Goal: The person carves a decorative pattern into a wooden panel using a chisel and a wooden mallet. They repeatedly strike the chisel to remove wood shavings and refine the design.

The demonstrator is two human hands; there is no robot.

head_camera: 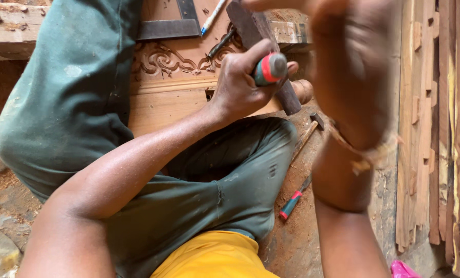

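Left hand had its fingers clenched round a green-and-red-handled chisel over the carved wood panel. Right hand was blurred, couldn't tell its grip. Floor beside had 1 spare chisel.

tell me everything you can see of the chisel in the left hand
The chisel has a green handle with a red band and a grey butt cap, plastic by the look. The left hand wraps the handle in a fist, cap pointing up toward the camera. Its dark metal blade runs out past the fist to the carved wooden panel, tip near the scrollwork. The right hand, blurred, is raised beside it with a dark wooden block.
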